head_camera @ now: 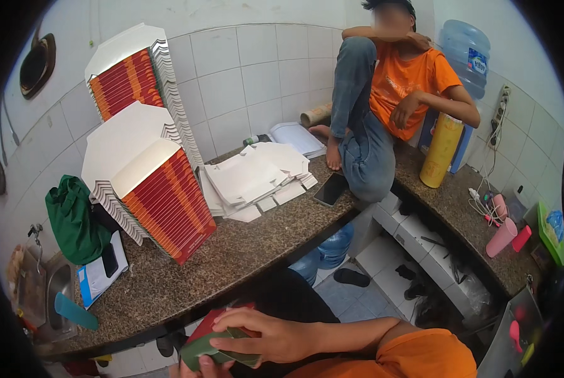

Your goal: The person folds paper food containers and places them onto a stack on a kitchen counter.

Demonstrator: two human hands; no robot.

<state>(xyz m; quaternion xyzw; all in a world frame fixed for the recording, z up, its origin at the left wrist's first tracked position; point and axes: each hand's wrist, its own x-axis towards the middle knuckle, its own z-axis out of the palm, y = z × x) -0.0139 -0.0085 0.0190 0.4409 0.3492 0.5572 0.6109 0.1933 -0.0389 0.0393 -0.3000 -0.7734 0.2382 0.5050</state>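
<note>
Low in the view, over my lap, my right hand (263,335) grips a red and green printed cardboard carton (199,349) with its fingers spread along the upper side. My left hand (211,368) holds the same carton from below; most of it is cut off by the lower edge of the picture. On the granite counter ahead stands a tilted stack of nested red and orange cartons (168,203) with white insides. A taller stack of the same cartons (126,80) rises behind it. Flat white carton blanks (253,175) lie in a loose pile to their right.
A person in an orange shirt (404,90) sits on the counter (282,236), beside a dark phone (331,189). At left are a green bag (74,222), papers (105,279), a teal cup (76,312) and a sink (60,297). A yellow roll (440,156) and pink cup (501,236) stand right.
</note>
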